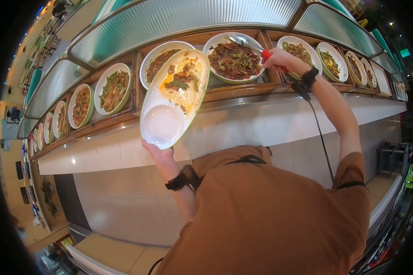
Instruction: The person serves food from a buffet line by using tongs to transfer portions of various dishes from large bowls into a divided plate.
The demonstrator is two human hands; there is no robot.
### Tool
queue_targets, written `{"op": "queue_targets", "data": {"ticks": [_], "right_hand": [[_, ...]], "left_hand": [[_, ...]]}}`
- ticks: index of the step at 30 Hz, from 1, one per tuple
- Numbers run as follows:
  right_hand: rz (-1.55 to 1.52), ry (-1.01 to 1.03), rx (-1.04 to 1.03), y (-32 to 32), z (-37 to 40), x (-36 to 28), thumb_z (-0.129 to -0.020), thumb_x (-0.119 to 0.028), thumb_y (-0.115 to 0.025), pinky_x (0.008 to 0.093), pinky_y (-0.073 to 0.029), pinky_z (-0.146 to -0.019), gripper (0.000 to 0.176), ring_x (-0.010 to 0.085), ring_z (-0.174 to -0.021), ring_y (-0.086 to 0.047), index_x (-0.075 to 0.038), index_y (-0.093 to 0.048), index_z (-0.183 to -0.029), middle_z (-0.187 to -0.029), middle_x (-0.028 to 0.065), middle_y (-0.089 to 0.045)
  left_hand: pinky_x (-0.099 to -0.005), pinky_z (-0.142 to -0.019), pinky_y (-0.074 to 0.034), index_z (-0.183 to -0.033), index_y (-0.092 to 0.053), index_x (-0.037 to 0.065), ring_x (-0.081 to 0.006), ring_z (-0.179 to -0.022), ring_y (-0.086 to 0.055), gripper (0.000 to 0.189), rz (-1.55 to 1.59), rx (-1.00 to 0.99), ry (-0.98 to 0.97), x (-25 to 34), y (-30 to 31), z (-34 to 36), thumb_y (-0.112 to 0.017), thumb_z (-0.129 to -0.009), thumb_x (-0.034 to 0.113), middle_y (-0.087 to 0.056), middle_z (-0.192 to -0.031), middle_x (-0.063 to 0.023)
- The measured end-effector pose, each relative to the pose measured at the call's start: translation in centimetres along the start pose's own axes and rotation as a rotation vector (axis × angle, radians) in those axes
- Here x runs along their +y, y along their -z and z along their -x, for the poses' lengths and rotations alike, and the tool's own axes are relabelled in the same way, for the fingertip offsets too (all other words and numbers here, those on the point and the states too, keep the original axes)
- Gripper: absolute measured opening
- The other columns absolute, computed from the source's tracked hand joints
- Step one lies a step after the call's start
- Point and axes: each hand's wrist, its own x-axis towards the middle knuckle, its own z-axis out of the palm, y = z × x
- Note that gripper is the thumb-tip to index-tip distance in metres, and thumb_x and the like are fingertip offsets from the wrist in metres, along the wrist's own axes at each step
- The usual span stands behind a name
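My left hand (pixel 159 153) grips the lower end of a white oval plate (pixel 163 123) with a green edge. Bits of food and orange sauce lie on its upper part, and the plate partly covers a round bowl of food (pixel 163 59) behind it. My right hand (pixel 280 59) is closed around the red handle of metal tongs (pixel 247 42). The tips of the tongs rest over a white bowl of dark red and green food (pixel 234 59), at its upper side.
More bowls of food stand in the wooden rack on the left (pixel 113 89) and right (pixel 331 63). Ribbed glass panels (pixel 183 24) rise behind them. A pale counter ledge (pixel 101 149) runs in front. A cable (pixel 323 142) hangs from my right wrist.
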Motion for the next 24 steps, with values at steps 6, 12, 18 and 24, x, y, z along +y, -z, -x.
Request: {"op": "queue_targets", "data": {"ticks": [6, 12, 18, 24], "right_hand": [[0.076, 0.123, -0.048, -2.6, 1.3, -6.4, -0.069, -0.006, -0.073, 0.0224, -0.033, -0.039, 0.017, 0.0070, -0.044, -0.045, -0.003, -0.065, -0.083, -0.056, -0.0019, -0.051], [0.455, 0.225, -0.122, -6.1, -0.4, -9.5, -0.063, -0.011, -0.074, 0.0287, -0.039, -0.043, 0.018, 0.0132, -0.047, -0.052, -0.004, -0.063, -0.075, -0.058, 0.0041, -0.056], [0.864, 0.449, 0.121, -9.5, 1.6, -10.4, -0.068, -0.010, -0.066, 0.0421, -0.051, -0.063, 0.017, 0.0301, -0.071, -0.066, -0.003, -0.068, -0.084, -0.073, 0.0173, -0.065], [0.986, 0.506, 0.197, -10.0, 1.8, -9.9, -0.074, -0.008, -0.062, 0.0429, -0.053, -0.066, 0.013, 0.0320, -0.074, -0.067, -0.003, -0.069, -0.084, -0.078, 0.0186, -0.067]], "left_hand": [[-0.0350, -0.099, -0.042, -0.140, -0.022, 0.000, -0.0266, -0.123, -0.047, 0.075, 0.202, 0.031, 0.121, -0.2, 1.9, -1.6, -0.058, -0.074, 0.001, -0.040, -0.135, -0.0191], [-0.0410, -0.095, -0.048, -0.130, -0.045, 0.011, -0.0253, -0.117, -0.055, 0.047, -0.018, 0.094, -0.004, -2.1, 2.7, -3.4, -0.046, -0.091, 0.036, -0.053, -0.130, -0.0084], [-0.0409, -0.096, -0.047, -0.135, -0.037, 0.011, -0.0266, -0.119, -0.052, 0.043, 0.044, 0.088, 0.049, -0.8, 1.4, -1.5, -0.042, -0.095, 0.028, -0.048, -0.133, -0.0096], [-0.0424, -0.094, -0.049, -0.131, -0.046, 0.015, -0.0258, -0.118, -0.054, 0.045, 0.016, 0.175, 0.075, -0.9, 0.0, -1.7, -0.038, -0.094, 0.041, -0.053, -0.131, -0.0059]]}}
